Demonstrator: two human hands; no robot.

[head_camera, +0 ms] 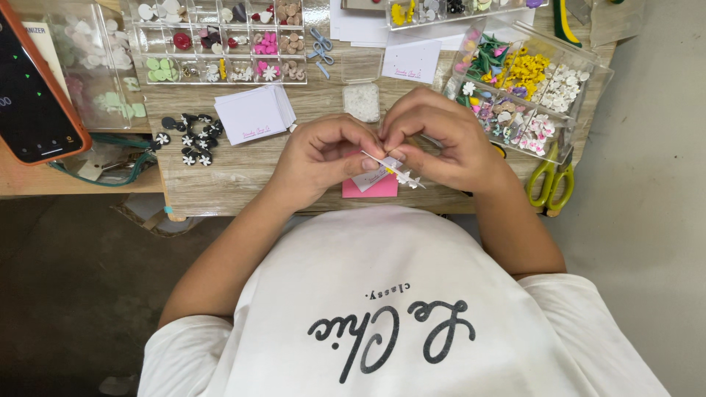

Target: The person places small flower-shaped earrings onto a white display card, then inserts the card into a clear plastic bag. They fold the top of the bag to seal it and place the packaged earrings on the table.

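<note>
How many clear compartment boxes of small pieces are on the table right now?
3 for certain: one compartment box at top left of the wooden table, one open box at right beside the right hand, one box at the top edge, cut off. Others may lie out of view.

A small craft workbench: a wooden tabletop (235, 176) crowded with bead trays (220, 40), blank cards (254, 114) and scissors (551, 180) at its right edge.

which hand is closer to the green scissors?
Right. The right hand is just beside the green scissors at the table's right edge; the left hand is farther, beyond the small white card both hands pinch.
</note>
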